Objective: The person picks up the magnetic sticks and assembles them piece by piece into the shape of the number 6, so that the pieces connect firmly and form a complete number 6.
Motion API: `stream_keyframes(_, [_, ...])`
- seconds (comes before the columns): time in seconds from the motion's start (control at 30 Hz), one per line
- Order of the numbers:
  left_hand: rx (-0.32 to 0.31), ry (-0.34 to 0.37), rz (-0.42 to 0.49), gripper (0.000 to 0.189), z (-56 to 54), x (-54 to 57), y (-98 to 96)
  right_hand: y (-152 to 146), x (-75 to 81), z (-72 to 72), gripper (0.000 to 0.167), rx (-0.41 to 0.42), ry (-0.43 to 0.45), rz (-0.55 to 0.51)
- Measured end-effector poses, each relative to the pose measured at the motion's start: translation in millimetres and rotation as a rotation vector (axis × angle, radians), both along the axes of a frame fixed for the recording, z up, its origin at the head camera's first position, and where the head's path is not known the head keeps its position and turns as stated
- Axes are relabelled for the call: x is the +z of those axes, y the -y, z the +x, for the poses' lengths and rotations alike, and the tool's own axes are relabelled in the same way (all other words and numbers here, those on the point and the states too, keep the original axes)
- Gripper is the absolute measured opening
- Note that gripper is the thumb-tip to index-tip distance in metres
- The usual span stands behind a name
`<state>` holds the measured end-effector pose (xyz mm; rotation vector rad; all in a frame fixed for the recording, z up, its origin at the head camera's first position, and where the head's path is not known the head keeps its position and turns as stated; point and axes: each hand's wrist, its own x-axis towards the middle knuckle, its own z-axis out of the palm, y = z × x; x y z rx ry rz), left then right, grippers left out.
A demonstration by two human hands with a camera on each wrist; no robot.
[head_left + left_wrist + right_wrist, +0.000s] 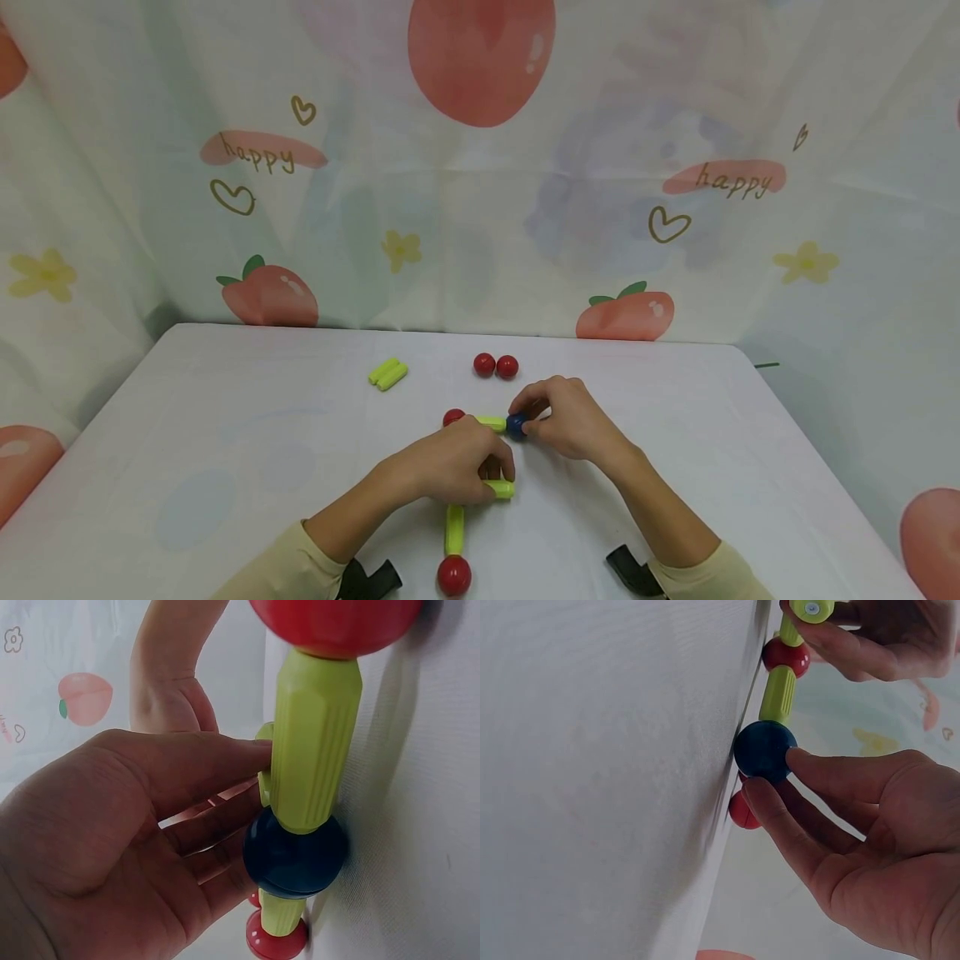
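My right hand (573,421) pinches a dark blue ball (765,748) between thumb and fingers. That ball sits at the end of a green rod (778,694), whose other end meets a red ball (786,658). With thumb and fingers, my left hand (461,462) holds another green rod (501,489) that points right, its end showing a small metallic dot in the right wrist view. Next to this hand, a second blue ball (296,851) joins a green rod (315,742) to the nearest red ball (453,575). The left hand hides this blue ball in the head view.
Two loose red balls (496,366) lie at the back of the white table (300,400). Two green rods (387,374) lie side by side, back left. A patterned cloth (480,208) hangs behind the table. Black straps (633,571) show at both wrists.
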<state>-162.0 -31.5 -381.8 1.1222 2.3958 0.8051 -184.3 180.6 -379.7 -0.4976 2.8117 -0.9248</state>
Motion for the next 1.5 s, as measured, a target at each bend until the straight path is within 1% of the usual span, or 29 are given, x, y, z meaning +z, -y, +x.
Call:
stream_keyframes(0.27, [-0.006,-0.007,-0.009,0.016,-2.1,-1.1,0.1,-0.5,-0.1,-0.8,0.021,0.012,-0.010,0.001])
stream_keyframes(0.6, [-0.026,-0.003,-0.007,0.016,-3.3,3.2,3.4,-0.4,-0.1,-0.9,0.021,0.015,-0.011,0.003])
stream_keyframes(0.73, [-0.017,0.025,0.012,0.016,-5.1,5.8,7.1,-0.4,-0.6,-1.1,0.021,0.021,-0.014,0.001])
stream_keyframes(0.8, [-0.005,0.033,0.028,0.016,-7.8,7.4,10.5,-0.4,-0.8,-1.2,0.021,0.022,-0.016,0.001])
stream_keyframes(0.9, [0.024,0.026,0.042,0.016,-15.0,8.9,17.4,-0.2,-1.0,-1.1,0.021,0.020,-0.020,0.010])
stream_keyframes(1.03, [0.115,-0.006,0.064,0.015,-27.0,9.1,28.3,0.7,-0.1,-0.4,0.021,0.005,-0.013,0.020])
stream_keyframes(1.2, [0.287,-0.028,0.122,0.011,-40.9,6.8,41.4,1.8,0.7,0.3,0.021,-0.021,0.006,0.022])
stream_keyframes(1.3, [0.387,-0.059,0.132,0.012,-48.6,2.4,49.6,1.7,-0.2,0.3,0.021,-0.029,0.012,0.025])
stream_keyframes(1.5, [0.576,-0.168,0.107,0.017,-60.8,-10.0,66.5,1.4,-1.5,0.3,0.021,-0.031,0.013,0.023])
